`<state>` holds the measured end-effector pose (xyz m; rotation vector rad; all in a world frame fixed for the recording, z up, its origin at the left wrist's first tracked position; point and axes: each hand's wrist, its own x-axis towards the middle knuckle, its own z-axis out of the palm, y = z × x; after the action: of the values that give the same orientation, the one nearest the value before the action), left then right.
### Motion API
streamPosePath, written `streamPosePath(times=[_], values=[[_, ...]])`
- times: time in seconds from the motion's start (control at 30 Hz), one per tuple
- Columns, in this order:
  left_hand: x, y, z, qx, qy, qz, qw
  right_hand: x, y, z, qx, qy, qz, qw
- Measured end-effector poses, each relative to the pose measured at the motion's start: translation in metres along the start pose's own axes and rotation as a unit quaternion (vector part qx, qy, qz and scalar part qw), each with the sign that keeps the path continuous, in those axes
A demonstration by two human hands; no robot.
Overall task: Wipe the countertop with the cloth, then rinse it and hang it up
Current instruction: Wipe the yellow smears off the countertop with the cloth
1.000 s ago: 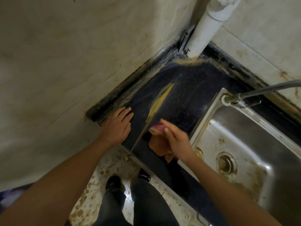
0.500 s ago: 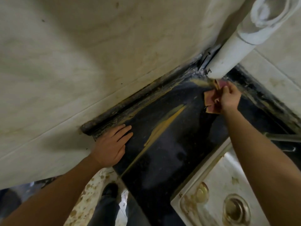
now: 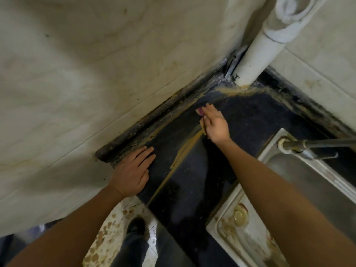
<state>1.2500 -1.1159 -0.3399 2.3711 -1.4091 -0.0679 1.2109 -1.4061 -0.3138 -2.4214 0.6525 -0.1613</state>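
Black table (image 3: 250,120): wiping step; right hand (image 3: 216,127) presses cloth (image 3: 200,112) flat, left hand (image 3: 133,171) splayed, empty. Next: sweep ochre streak (image 3: 185,151).

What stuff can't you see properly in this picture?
- Cloth, head view: mostly hidden under the right hand.
- Tap: its spout is cut off by the right edge.
- Sink: its drain is cut off by the bottom edge.
- Pipe: its top is blurred.

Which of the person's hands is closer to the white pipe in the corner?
Right. The right hand presses the cloth just below the white pipe; the left hand rests flat near the countertop's front edge.
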Motion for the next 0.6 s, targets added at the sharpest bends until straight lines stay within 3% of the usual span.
streamPosePath(times=[0.23,0.37,0.5,0.6], values=[[0.0,0.008,-0.009,-0.065,0.063,-0.051,0.995,-0.083,-0.049,0.04,0.013,-0.037,-0.077,0.996],[-0.029,0.005,-0.02,-0.134,0.093,-0.179,0.97,-0.125,-0.078,0.059,0.009,-0.06,-0.108,0.992],[-0.067,-0.007,-0.033,-0.151,0.091,-0.216,0.96,-0.168,-0.104,0.091,-0.023,-0.044,-0.197,0.979],[-0.078,-0.01,-0.036,-0.163,0.083,-0.231,0.955,-0.196,-0.121,0.111,-0.024,-0.077,-0.267,0.96]])
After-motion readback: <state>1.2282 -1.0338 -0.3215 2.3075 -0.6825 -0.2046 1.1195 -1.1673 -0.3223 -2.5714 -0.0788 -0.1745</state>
